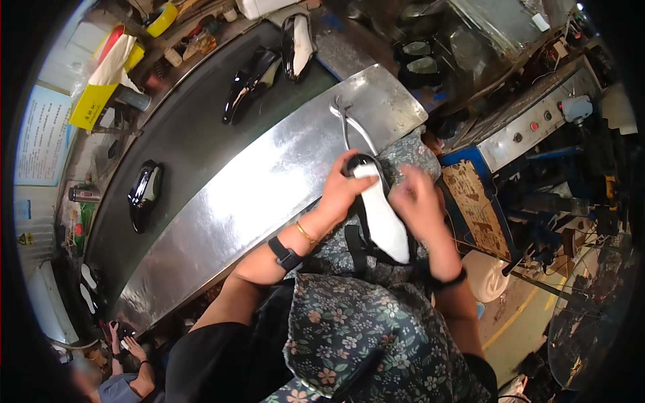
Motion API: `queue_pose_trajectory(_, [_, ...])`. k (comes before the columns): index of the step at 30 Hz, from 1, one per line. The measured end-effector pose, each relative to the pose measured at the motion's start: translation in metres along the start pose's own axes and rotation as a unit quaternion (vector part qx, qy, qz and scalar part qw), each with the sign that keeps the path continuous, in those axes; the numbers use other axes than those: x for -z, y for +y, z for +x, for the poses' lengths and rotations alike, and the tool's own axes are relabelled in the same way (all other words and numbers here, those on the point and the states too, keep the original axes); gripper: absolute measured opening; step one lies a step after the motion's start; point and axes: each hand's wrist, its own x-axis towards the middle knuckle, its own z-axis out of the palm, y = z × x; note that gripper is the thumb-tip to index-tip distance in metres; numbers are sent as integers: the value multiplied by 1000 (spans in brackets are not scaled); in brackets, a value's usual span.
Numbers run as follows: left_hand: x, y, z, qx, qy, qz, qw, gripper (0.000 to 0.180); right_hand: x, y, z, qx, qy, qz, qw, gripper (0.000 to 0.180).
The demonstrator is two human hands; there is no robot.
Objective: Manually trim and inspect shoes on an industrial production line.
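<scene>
Holding a black shoe [380, 213] sole-up on my lap, left hand [344, 188] grasping its toe, right hand [418, 201] pressing the white insole; next, I judge, smoothing toward the heel.

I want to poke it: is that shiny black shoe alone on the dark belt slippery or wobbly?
The black shoe looks glossy, so probably slick to touch. It lies low on the conveyor belt, so it would likely slide, not tip.
</scene>
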Motion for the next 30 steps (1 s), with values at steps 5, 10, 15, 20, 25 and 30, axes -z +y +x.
queue_pose_trajectory(5, [-52, 17, 39, 107, 81, -47, 990, 88, -13, -18, -56, -4, 31, -113, 993, 84])
queue_pose_trajectory(10, [-72, 25, 4, 123, -108, -49, 985, 83, -17, 39, -82, -41, 62, 288, 955, 90])
queue_pose_trajectory(15, [-5, 3, -18, 79, -134, 91, 984, 33, 77, 25, -112, -96, 206, 464, 856, 70])
queue_pose_trajectory(20, [57, -6, -39, 63, -53, 149, 985, 24, 257, 18, -136, -45, 462, 61, 884, 75])
queue_pose_trajectory(25, [89, -17, -46, 71, 6, 154, 985, 19, 409, 65, -120, -231, 535, -273, 766, 66])
queue_pose_trajectory(30, [82, -27, -48, 54, -18, 205, 977, 18, 446, 69, -113, -263, 478, -271, 793, 67])
